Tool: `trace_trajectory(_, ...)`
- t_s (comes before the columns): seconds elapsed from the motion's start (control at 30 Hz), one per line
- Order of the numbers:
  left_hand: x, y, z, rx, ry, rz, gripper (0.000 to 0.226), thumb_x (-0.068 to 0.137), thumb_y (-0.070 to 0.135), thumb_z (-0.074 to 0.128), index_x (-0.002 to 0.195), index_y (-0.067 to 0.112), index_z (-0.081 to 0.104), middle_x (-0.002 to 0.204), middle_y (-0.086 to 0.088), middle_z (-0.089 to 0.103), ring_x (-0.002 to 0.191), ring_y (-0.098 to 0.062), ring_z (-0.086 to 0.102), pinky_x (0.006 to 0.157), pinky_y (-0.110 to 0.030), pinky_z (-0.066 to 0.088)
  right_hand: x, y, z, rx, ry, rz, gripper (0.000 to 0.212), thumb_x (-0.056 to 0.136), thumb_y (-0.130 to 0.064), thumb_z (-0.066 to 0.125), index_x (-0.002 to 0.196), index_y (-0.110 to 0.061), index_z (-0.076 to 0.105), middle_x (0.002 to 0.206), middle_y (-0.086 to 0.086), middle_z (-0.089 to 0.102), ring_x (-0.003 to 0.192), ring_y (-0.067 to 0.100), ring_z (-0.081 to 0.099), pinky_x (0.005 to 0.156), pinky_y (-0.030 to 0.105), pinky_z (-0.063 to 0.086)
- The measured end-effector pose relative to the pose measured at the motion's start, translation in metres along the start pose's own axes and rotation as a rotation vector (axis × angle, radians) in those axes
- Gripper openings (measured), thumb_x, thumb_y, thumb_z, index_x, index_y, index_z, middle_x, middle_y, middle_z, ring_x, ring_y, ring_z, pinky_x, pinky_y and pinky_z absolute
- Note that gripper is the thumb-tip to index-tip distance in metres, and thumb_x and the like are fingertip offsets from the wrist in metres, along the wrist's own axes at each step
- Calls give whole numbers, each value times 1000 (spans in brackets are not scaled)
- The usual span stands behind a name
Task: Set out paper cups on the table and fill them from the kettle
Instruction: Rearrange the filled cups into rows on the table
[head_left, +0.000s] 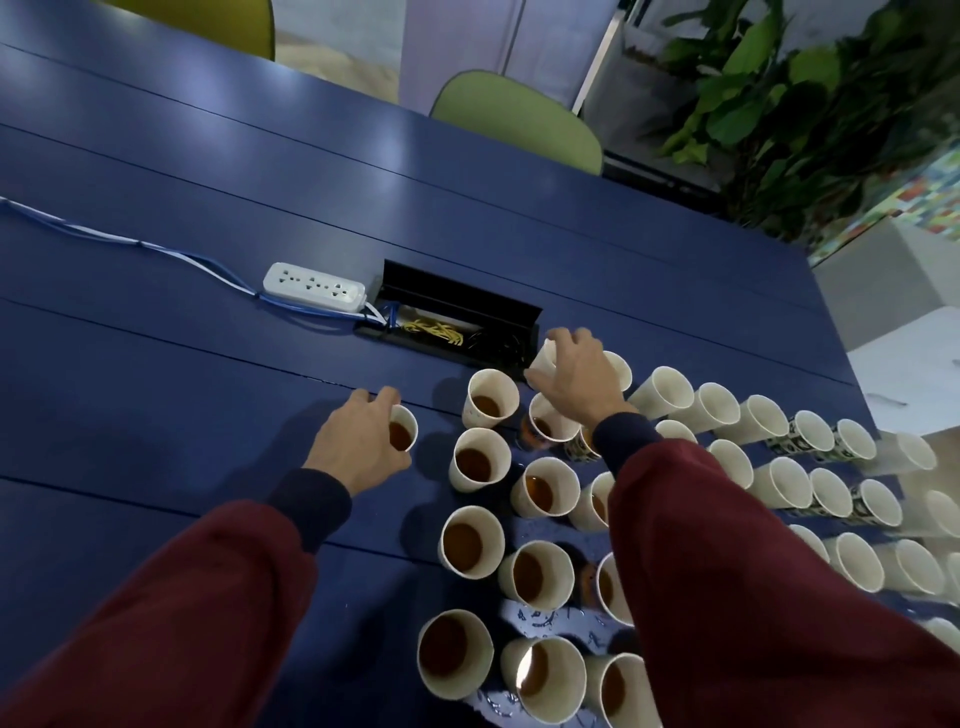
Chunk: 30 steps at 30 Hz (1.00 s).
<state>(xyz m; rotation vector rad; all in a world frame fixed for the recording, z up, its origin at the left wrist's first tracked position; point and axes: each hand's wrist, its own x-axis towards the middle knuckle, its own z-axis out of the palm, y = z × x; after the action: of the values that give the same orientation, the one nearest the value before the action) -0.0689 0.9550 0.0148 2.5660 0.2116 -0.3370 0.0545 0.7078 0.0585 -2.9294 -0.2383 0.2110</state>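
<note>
Several white paper cups stand in rows on the blue table (208, 218). Those on the left, such as one cup (480, 460), hold brown liquid; those further right, such as one cup (670, 392), look empty. My left hand (358, 447) grips a filled cup (404, 435) at the left edge of the group. My right hand (574, 382) grips another cup (543, 358) at the back of the group, near the cable box; what that cup holds is hidden. No kettle is in view.
A white power strip (314, 287) with blue and white cables lies left of an open black cable box (457, 317) set into the table. Wet patches (540, 621) show between the near cups. Green chairs (519, 122) and a plant (810, 104) stand beyond the far edge.
</note>
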Motion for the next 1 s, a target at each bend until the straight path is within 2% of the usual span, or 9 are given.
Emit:
trace_trajectory(0.17, 8, 7, 2, 22, -15, 16, 55, 77, 32, 78, 123, 22, 49, 113, -6, 51, 94, -28, 54, 78, -37, 48, 23, 12, -1, -132, -50, 28, 72, 86, -39, 71, 145, -13, 39, 136, 19, 44, 127, 38, 42, 98, 46, 43)
trace_trajectory(0.3, 19, 8, 4, 44, -31, 29, 53, 76, 32, 78, 121, 23, 51, 107, -3, 49, 89, -26, 52, 77, -37, 48, 42, 14, 1, -220, -149, -13, 72, 89, -29, 67, 152, -19, 34, 139, 20, 42, 129, 40, 42, 103, 48, 42)
trace_trajectory(0.47, 40, 13, 4, 50, -19, 32, 50, 77, 31, 77, 119, 23, 51, 107, -4, 49, 94, -32, 56, 79, -41, 50, 59, 18, 8, -373, -205, -100, 58, 95, -17, 58, 149, -20, 39, 136, 18, 41, 120, 40, 48, 94, 47, 47)
trace_trajectory(0.67, 72, 28, 4, 95, -5, 94, 52, 73, 27, 77, 120, 21, 55, 109, -6, 50, 98, -33, 58, 80, -46, 53, 62, 24, 11, -494, -203, -143, 38, 97, -8, 52, 134, -12, 43, 130, 17, 43, 114, 39, 51, 89, 49, 46)
trace_trajectory(0.83, 90, 35, 9, 90, -26, 142, 69, 72, 26, 77, 136, 25, 51, 126, -6, 51, 113, -34, 55, 89, -48, 52, 62, 25, 4, -470, -161, -193, 45, 93, -6, 57, 134, -15, 41, 129, 16, 40, 117, 38, 46, 85, 48, 48)
trace_trajectory(1.0, 88, 27, 5, 27, -61, 102, 91, 73, 32, 82, 150, 21, 36, 138, -11, 45, 122, -35, 52, 96, -46, 49, 59, 11, -22, -376, -97, -228, 48, 88, -5, 61, 130, -18, 42, 126, 16, 38, 113, 36, 42, 83, 51, 53)
